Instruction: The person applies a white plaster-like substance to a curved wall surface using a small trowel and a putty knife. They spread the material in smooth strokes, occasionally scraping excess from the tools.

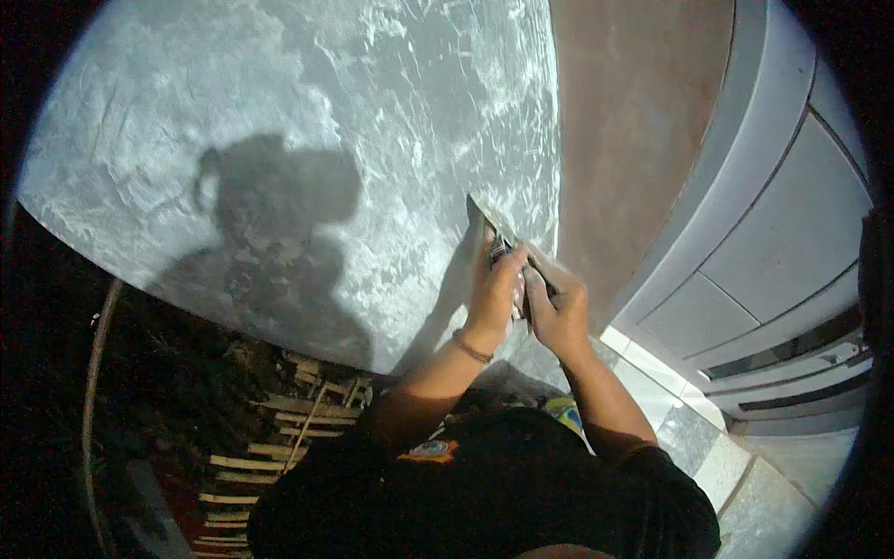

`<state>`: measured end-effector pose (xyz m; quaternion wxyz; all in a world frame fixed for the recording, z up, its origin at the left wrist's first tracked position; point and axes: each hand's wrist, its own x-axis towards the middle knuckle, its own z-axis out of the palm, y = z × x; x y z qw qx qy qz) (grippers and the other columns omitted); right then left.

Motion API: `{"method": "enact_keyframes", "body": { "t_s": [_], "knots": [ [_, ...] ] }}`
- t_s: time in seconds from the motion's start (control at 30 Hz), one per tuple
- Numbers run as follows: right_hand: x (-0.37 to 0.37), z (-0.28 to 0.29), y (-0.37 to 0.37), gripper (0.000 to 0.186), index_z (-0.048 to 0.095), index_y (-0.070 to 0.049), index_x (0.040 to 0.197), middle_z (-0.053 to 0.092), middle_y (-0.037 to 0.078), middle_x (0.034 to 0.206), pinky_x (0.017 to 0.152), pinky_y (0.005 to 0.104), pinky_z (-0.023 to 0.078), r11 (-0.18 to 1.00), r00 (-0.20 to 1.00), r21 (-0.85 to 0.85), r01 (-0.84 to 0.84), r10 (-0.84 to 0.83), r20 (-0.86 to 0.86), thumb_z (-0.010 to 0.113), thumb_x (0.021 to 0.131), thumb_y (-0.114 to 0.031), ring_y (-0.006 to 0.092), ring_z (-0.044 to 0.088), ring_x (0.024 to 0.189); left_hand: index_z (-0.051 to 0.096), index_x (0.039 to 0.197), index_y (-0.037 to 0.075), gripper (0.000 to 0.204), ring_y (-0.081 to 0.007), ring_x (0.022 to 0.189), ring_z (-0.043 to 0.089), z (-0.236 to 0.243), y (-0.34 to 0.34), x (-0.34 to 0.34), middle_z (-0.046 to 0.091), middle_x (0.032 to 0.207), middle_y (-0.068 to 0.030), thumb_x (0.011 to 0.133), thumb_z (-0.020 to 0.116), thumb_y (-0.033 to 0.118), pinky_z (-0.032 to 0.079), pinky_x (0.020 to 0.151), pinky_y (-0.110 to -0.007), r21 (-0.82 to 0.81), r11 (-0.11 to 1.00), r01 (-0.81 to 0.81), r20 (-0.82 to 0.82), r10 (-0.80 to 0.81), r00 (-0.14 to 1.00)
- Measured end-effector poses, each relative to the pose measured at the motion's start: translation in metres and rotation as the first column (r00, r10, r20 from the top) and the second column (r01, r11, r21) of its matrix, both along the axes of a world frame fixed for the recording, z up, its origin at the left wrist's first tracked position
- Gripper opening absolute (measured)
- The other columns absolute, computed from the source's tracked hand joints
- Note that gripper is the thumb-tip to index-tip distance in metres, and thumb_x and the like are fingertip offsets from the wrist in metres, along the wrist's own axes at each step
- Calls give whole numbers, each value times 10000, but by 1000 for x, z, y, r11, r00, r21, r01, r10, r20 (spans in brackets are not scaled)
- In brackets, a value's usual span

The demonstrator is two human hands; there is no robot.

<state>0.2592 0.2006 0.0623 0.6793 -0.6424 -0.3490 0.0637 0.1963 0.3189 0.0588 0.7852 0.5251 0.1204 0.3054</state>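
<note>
Far left, 8 o'clock: dark area with a curved pipe or hose (93,373), hard to make out. At 7 o'clock, stacked wooden slats (279,424) under the wall's lower edge. Grey freshly plastered wall (279,102) fills the upper left through 12 o'clock, mottled wet and dry patches, the person's shadow (270,233) cast across it at 9–10 o'clock. Centre: left hand (495,289), bracelet on the wrist, closed around the handle of a plastering trowel (498,233); right hand (557,312) just beside it at 4 o'clock from the left, also clenched on the same trowel. Blade tip points to 11 o'clock, lying against the plaster at the edge of the grey coat. Hands cover most of the handle, so exact grip is unclear. Right of the blade, 1 o'clock: bare brown unplastered strip (633,121). Further right, 3 o'clock: grey panelled door or shutter (782,214). At 5 o'clock, tiled floor (708,447). Black shirt (484,494) blocks the bottom centre.
</note>
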Motion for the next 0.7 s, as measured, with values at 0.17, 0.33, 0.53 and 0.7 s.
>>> {"method": "enact_keyframes", "body": {
  "t_s": [0.17, 0.33, 0.53, 0.7],
  "knots": [
    [6, 0, 8, 431, 703, -79, 1432, 634, 156, 785, 660, 393, 501, 999, 977, 17, 30, -33, 209, 663, 1004, -106, 276, 619, 678, 461, 1561, 66, 611, -115, 1039, 570, 5, 4, 2, 599, 1165, -3, 1008, 686, 198, 491, 915, -301, -66, 996, -65, -78, 60, 995],
    [-11, -12, 6, 432, 693, -81, 1444, 690, 185, 840, 688, 421, 515, 999, 989, -49, 7, 1, 151, 647, 1016, -123, 302, 667, 726, 513, 1506, 85, 526, -101, 1024, 577, 10, 2, -13, 603, 1142, 0, 1018, 676, 194, 490, 892, -280, -67, 996, -56, -47, 52, 998],
    [-18, -11, 9, 393, 686, -20, 1432, 745, 201, 923, 770, 371, 555, 995, 948, 99, 10, -41, 315, 631, 1057, -123, 237, 696, 771, 423, 1625, 67, 677, -79, 963, 543, 16, -1, -28, 578, 1141, -4, 1001, 646, 203, 483, 795, -267, 25, 990, -142, -201, 144, 969],
    [-3, 2, 15, 387, 689, 1, 1413, 744, 201, 896, 724, 355, 549, 998, 996, 5, -62, 63, -67, 629, 1053, -126, 184, 692, 746, 394, 1638, 44, 693, -100, 979, 538, 31, 12, -6, 583, 1185, -28, 1007, 622, 219, 479, 841, -287, 93, 996, -6, -174, 22, 984]
  ]
}}
